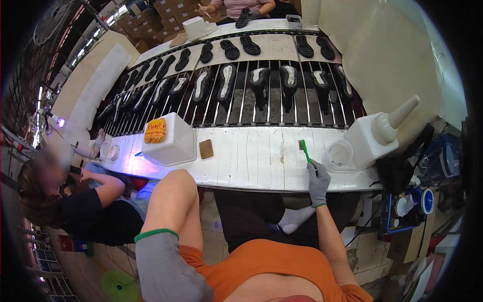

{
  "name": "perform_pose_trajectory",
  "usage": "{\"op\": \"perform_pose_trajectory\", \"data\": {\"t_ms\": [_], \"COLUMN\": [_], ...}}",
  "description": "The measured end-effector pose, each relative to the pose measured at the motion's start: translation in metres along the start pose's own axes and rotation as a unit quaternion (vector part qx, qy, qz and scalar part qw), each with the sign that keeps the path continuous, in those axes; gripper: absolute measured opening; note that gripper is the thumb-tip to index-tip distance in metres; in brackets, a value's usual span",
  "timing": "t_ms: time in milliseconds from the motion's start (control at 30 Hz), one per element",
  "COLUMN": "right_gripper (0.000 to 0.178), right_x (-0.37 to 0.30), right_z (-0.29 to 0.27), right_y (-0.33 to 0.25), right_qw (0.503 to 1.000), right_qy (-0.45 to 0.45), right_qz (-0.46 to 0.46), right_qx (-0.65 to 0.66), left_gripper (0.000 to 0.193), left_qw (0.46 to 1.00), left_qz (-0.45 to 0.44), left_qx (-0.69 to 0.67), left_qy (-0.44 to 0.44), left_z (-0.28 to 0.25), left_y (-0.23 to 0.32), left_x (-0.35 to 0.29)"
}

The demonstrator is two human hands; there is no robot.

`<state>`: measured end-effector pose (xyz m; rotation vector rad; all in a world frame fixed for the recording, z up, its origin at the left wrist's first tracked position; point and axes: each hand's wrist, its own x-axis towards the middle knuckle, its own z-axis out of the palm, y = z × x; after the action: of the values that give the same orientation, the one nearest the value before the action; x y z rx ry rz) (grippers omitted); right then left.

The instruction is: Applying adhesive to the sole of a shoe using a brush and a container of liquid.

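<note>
My right hand (319, 182), in a grey glove, is closed round the handle of a green toothbrush (305, 149). The brush head points away from me, over the white tabletop (241, 151). My left hand (168, 269), in a grey glove with a green cuff, is raised close to my body at the lower left. That elbow is bent toward the table, and the fingers are not clearly visible. Right of the brush is a small clear cup (340, 152) beside a white bottle with a long spout (370, 138). A brown block (206, 149) lies left of the brush.
Beyond the tabletop, a roller conveyor (241, 113) carries black shoe uppers (226, 83) with white undersides. Black soles (250, 45) lie on a shelf behind. A white container (171, 138) stands at left. One person (95, 201) sits at left; another (241, 7) works across.
</note>
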<state>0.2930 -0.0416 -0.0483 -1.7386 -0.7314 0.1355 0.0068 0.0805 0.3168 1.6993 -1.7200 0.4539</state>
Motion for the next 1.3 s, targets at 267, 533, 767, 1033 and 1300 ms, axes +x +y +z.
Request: {"op": "perform_pose_trajectory", "data": {"t_ms": [267, 533, 767, 1033, 1300], "right_gripper": [0.019, 0.021, 0.020, 0.020, 0.027], "right_x": [-0.002, -0.001, 0.008, -0.003, -0.002], "right_z": [0.001, -0.008, -0.008, -0.017, -0.007], "right_y": [0.007, 0.002, -0.002, 0.010, 0.007], "right_qw": [1.000, 0.998, 0.992, 0.978, 0.963], "right_qy": [-0.001, -0.057, -0.076, 0.025, 0.020], "right_qz": [-0.016, 0.012, -0.010, -0.116, -0.164], "right_qx": [-0.001, -0.034, -0.105, -0.171, -0.212], "left_gripper": [0.036, 0.028, 0.035, 0.077, 0.090], "left_qw": [0.997, 0.989, 0.864, 0.560, 0.496], "left_qz": [0.029, 0.026, 0.242, -0.562, -0.658], "left_qx": [0.070, 0.122, -0.042, 0.096, 0.438], "left_qy": [-0.011, 0.077, 0.439, 0.601, 0.358], "left_z": [0.025, 0.077, 0.031, 0.043, 0.050], "left_y": [0.029, 0.065, -0.012, -0.250, -0.421], "left_x": [-0.016, -0.087, -0.144, -0.324, -0.403]}}
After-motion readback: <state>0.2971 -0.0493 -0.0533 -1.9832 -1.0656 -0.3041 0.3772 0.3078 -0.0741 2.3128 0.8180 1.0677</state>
